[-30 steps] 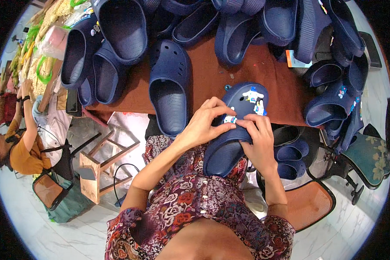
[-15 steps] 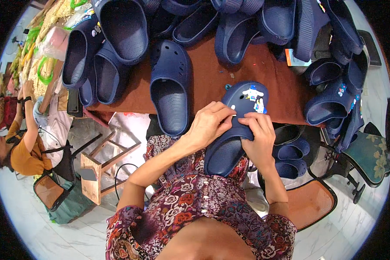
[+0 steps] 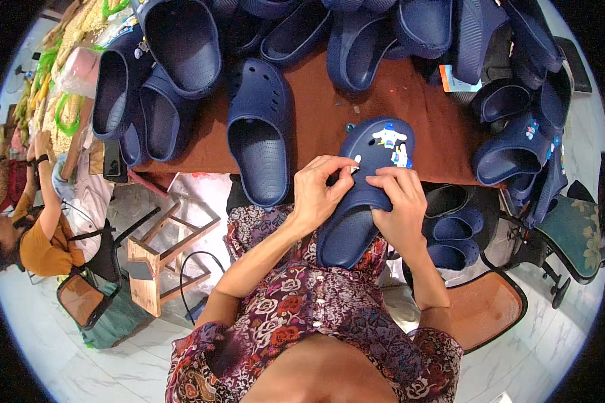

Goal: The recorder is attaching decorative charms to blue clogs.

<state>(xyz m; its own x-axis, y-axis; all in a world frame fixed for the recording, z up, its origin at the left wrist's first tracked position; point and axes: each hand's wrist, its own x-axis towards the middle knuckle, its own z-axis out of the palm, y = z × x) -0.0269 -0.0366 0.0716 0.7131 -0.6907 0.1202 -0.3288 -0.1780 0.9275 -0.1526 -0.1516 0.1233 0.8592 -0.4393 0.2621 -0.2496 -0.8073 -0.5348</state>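
A navy blue clog [image 3: 348, 238] rests with its toe on the near edge of the brown table and its heel over my lap. My right hand [image 3: 400, 201] grips its right side, thumb by the opening and fingers over the upper. The thumb and forefinger of my left hand [image 3: 321, 191] pinch a small white charm [image 3: 357, 162] against the left of the upper. Two white-and-blue cartoon charms [image 3: 387, 135] sit fixed on the toe part. Left of my hands, a matching clog [image 3: 259, 151] without charms lies on the table.
Many navy clogs [image 3: 181, 47] crowd the back and both sides of the brown tabletop [image 3: 316, 111]. A wooden stool [image 3: 156, 269] stands on the floor at left, an orange-seated chair [image 3: 484, 305] at right. Another person [image 3: 47, 238] works at far left.
My left hand has shifted a little left, and its fingers have drawn back slightly, so more of the white charm shows. My right hand keeps its grip on the clog.
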